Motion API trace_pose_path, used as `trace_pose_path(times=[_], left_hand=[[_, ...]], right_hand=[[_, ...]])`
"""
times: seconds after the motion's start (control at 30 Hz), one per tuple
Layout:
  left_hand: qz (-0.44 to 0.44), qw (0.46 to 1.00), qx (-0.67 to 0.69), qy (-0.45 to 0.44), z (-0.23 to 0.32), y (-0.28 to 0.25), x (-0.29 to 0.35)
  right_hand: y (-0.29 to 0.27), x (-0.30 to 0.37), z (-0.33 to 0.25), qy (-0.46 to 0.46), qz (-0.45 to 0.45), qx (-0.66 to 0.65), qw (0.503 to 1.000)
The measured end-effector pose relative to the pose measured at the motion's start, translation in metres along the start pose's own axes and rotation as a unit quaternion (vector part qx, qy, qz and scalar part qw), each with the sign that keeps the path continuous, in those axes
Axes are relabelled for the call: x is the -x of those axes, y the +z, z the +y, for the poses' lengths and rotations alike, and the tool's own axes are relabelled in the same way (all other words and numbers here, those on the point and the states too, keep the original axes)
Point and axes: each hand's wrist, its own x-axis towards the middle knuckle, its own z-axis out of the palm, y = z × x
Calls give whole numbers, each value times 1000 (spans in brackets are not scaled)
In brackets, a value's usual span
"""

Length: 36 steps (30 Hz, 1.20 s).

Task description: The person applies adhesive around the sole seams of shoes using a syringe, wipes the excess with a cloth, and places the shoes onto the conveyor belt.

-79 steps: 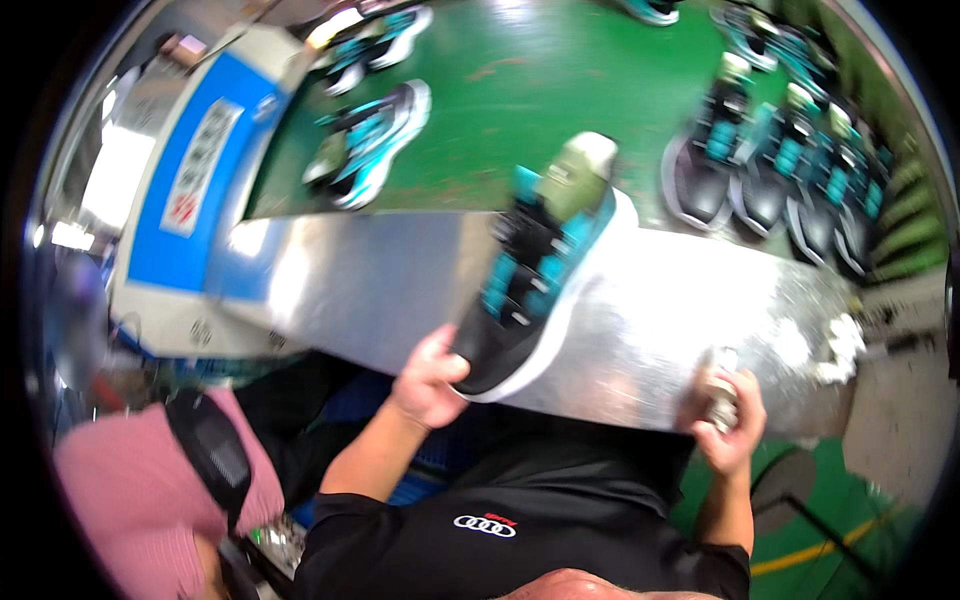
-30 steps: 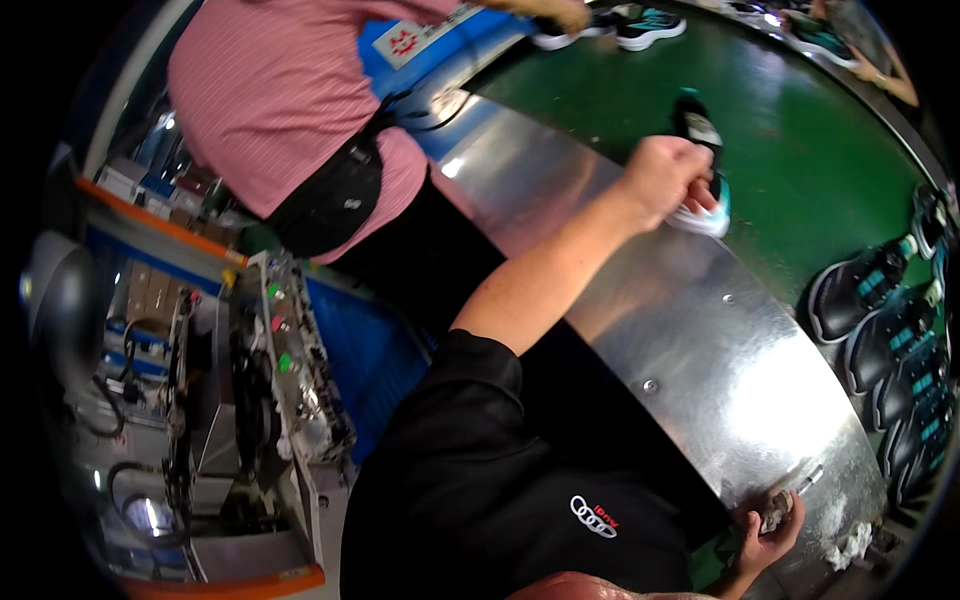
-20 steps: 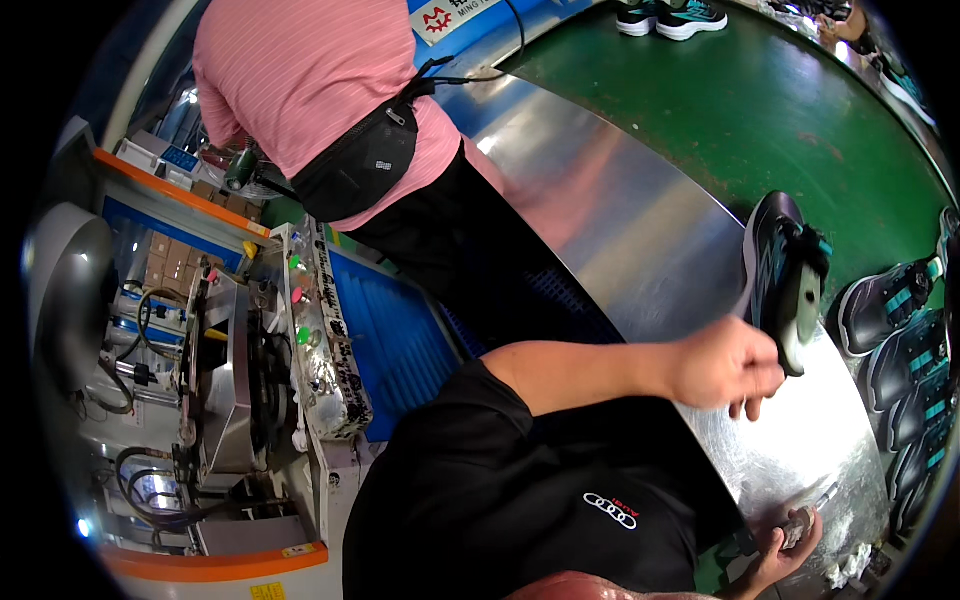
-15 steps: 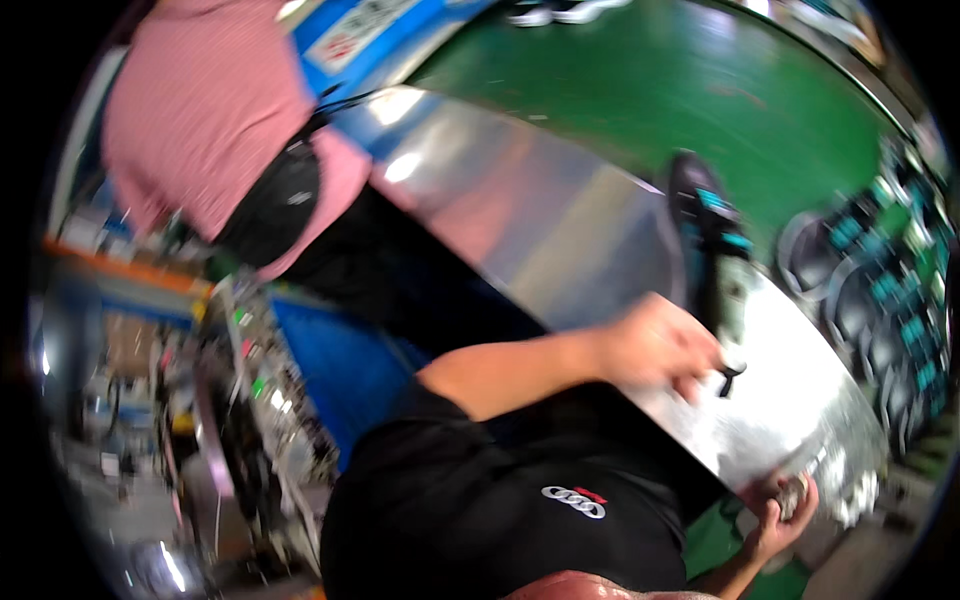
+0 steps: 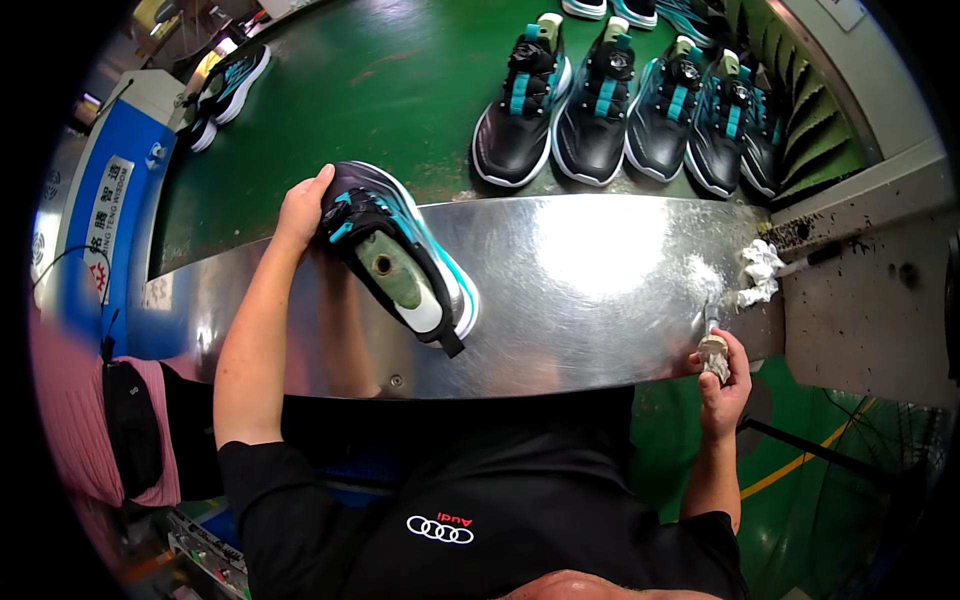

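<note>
A black shoe (image 5: pixel 345 205) with teal straps and a white sole is tilted above the steel table, its heel toward me. Inside its opening sits a green shoe last (image 5: pixel 398 277) with a round hole. My left hand (image 5: pixel 305 210) grips the shoe at the toe end, thumb on top. At the table's near right edge my right hand (image 5: pixel 722 385) is closed around a small tool (image 5: pixel 713 358). The tool has a pale, lumpy, wrapped-looking handle and a thin tip pointing away from me; its exact kind is unclear.
The steel table (image 5: pixel 500 290) spans the middle. White crumpled material (image 5: pixel 760 270) lies at its right end by a grey machine wall (image 5: pixel 865 320). Several matching shoes (image 5: pixel 590 120) stand on the green belt (image 5: pixel 400 90) beyond. A person in pink (image 5: pixel 75 420) is at the left.
The view has swung round. My left hand, closed near the shoe's heel before, now holds its toe end, and the shoe has turned. My right hand keeps the tool at the table's right.
</note>
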Motion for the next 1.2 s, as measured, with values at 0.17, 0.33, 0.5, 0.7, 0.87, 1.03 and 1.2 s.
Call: trace_pose_path(times=[0.17,0.33,0.5,0.7,0.87,1.03,1.2], left_hand=[[-38,965,258,-12,47,35,51],[-74,944,305,102,85,52,77],[-119,876,441,153,73,76,108],[-181,853,471,137,61,68,119],[-185,855,434,214,59,58,130],[-225,835,426,266,56,59,129],[-239,826,429,278,54,61,133]], right_hand=[[0,11,-14,3,-11,-18,1000],[14,2,-39,-1,-74,-98,992],[41,-20,-77,-40,-164,-179,969],[87,-58,-115,-116,-307,-328,886],[132,-68,-153,-107,-358,-393,840],[158,-81,-172,-102,-429,-427,790],[164,-85,-181,-89,-461,-417,778]])
